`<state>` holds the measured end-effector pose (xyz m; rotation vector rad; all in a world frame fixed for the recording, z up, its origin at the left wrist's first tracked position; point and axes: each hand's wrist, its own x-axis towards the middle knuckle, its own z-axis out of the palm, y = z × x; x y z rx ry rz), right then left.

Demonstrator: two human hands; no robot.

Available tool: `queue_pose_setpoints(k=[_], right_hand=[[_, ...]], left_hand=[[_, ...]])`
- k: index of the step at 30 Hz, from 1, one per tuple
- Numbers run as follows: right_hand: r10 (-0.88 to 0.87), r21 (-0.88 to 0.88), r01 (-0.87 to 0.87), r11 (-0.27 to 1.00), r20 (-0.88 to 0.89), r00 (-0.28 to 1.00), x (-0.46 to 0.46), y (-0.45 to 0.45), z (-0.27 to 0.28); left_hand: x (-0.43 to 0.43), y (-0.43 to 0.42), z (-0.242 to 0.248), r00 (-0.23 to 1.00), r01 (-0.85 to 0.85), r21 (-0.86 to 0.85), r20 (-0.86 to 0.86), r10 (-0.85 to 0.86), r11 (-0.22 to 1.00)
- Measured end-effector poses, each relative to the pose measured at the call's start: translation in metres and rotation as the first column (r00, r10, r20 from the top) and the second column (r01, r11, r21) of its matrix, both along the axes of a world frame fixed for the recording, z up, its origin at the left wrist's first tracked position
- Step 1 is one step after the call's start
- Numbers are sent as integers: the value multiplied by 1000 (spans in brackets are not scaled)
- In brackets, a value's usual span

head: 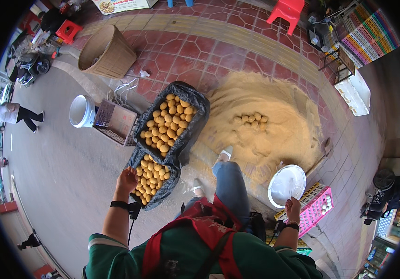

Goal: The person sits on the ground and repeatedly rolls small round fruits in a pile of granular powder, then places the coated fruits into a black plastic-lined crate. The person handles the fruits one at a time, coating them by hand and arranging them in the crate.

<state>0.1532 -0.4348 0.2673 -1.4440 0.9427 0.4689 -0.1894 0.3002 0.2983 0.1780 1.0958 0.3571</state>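
My left hand (127, 179) is over the left edge of a crate lined with black plastic (174, 179), its fingers partly bent; whether they hold anything is unclear. Tan-coated eggs (151, 176) fill that crate. A second black-lined crate (200, 108) adjoins it, full of similar coated eggs (168, 122). On my other side, my right hand (293, 207) is at the near rim of a white basin (271, 190) with pale, wet-looking contents. A thin line runs from the fingers into the basin, too fine to identify. Several coated eggs (252, 120) lie on a broad heap of tan powder (273, 94).
A pink crate (313, 212) with a few white eggs (326, 205) stands beside the basin. Left of the black-lined crates are a plastic crate (114, 122), a white bucket (81, 111) and a tall woven basket (111, 55). A person (17, 113) walks on the road.
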Motion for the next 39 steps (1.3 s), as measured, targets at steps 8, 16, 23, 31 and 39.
queue_pose_setpoints(k=[8, 16, 23, 31, 39], right_hand=[[-34, 177, 38, 983, -27, 999, 65, 21, -24], [-90, 74, 94, 993, -60, 994, 156, 40, 37], [43, 49, -45, 998, 31, 999, 227, 77, 78], [-67, 128, 61, 990, 43, 997, 239, 117, 106], [-539, -136, 537, 833, 21, 842, 218, 145, 111]], left_hand=[[118, 30, 19, 992, 89, -32, -84, -92, 996], [246, 51, 134, 980, 177, 37, -93, -173, 983], [282, 76, 164, 973, 207, 84, -119, -196, 975], [326, 139, 148, 955, 217, 69, -219, -198, 974], [544, 278, 71, 913, 293, 95, -323, -249, 951]])
